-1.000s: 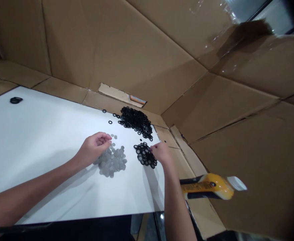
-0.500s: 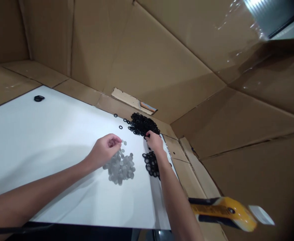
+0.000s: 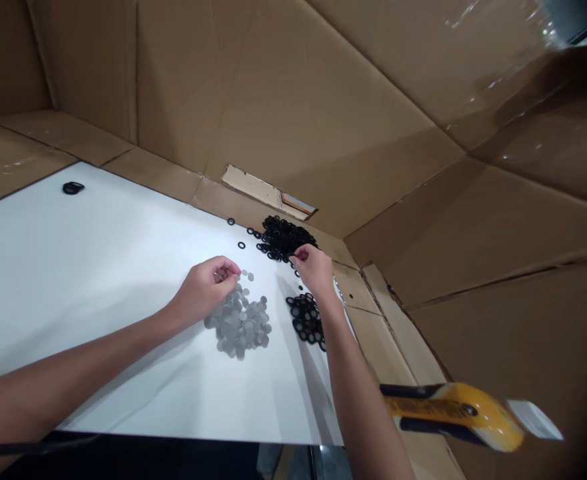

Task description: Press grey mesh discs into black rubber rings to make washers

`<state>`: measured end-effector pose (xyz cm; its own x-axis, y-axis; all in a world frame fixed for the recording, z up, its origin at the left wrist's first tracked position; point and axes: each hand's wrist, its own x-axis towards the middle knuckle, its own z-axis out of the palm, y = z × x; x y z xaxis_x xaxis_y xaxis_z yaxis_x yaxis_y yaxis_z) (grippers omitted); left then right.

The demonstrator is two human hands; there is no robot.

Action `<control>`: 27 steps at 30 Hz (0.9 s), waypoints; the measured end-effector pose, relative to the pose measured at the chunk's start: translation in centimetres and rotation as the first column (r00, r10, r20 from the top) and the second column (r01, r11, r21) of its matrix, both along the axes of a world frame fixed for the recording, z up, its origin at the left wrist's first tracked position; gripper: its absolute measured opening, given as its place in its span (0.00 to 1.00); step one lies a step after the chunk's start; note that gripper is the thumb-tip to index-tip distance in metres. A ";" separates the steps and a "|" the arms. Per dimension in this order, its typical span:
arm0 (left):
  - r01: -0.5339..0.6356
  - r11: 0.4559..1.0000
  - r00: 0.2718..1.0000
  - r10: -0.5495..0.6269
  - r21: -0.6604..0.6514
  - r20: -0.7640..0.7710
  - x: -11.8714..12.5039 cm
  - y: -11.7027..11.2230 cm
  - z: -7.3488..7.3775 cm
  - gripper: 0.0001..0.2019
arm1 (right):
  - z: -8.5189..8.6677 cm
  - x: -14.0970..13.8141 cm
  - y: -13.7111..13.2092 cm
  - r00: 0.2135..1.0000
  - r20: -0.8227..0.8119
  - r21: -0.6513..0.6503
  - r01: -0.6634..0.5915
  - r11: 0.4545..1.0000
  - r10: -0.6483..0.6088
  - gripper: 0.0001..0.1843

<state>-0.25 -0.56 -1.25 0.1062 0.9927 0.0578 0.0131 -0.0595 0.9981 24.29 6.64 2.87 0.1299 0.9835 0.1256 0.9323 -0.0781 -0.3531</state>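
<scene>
My left hand [image 3: 208, 287] is closed in a pinch above the upper edge of a heap of small translucent grey discs [image 3: 241, 327]. Whatever lies between those fingertips is too small to make out. Two loose discs [image 3: 248, 275] lie just beyond them. My right hand [image 3: 314, 268] pinches a black ring [image 3: 292, 258] at the near edge of a pile of black rings [image 3: 286, 237]. Below its wrist is a second group of black rings [image 3: 306, 317], several with grey discs inside, partly hidden by my right forearm.
A white board [image 3: 138, 260] carries the piles. Stray rings [image 3: 241, 245] lie left of the ring pile, and some larger black loops [image 3: 73, 188] sit at the far left corner. Cardboard walls [image 3: 283, 100] surround the board. A yellow and black cutter [image 3: 453, 408] is at lower right.
My view has shifted slightly, moving the scene up in the picture. My right hand has turned a little at the pile's edge, showing more of its fingers. The left hand stays pinched by the discs.
</scene>
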 end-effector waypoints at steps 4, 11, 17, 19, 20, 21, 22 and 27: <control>0.057 0.998 0.998 -0.057 0.024 -0.013 -0.3 0.2 0.3 0.15 | 0.0 -5.4 -3.9 0.922 -0.323 -0.033 -0.239 0.971 0.216 0.13; 0.015 0.996 1.000 -0.017 0.083 0.020 -0.9 0.6 0.7 0.12 | -1.1 -8.6 -6.1 0.543 -0.810 0.044 -0.320 0.946 0.222 0.15; -0.179 0.984 0.983 0.178 0.017 0.035 -1.2 1.3 1.4 0.14 | -3.9 -9.7 -7.9 0.836 -0.322 -0.047 -0.482 0.875 0.444 0.04; -0.187 0.982 0.982 0.187 0.015 0.031 -1.2 1.3 1.3 0.14 | -4.5 -10.3 -8.2 0.849 -0.260 -0.044 -0.486 0.873 0.459 0.03; -0.184 0.983 0.982 0.184 0.014 0.031 -1.1 1.3 1.3 0.14 | -4.7 -10.5 -8.3 0.851 -0.259 -0.029 -0.480 0.877 0.457 0.04; -0.178 0.984 0.984 0.177 0.013 0.030 -1.1 1.3 1.1 0.14 | -4.8 -10.5 -8.2 0.850 -0.264 -0.009 -0.474 0.880 0.455 0.05; -0.169 0.985 0.985 0.169 0.015 0.026 -1.0 1.2 1.0 0.13 | -4.8 -10.5 -8.2 0.846 -0.275 0.008 -0.473 0.881 0.456 0.05; -0.112 0.992 0.994 0.112 0.051 -0.003 -0.8 1.0 0.4 0.12 | -4.5 -9.6 -8.1 0.795 -0.441 0.033 -0.449 0.893 0.417 0.10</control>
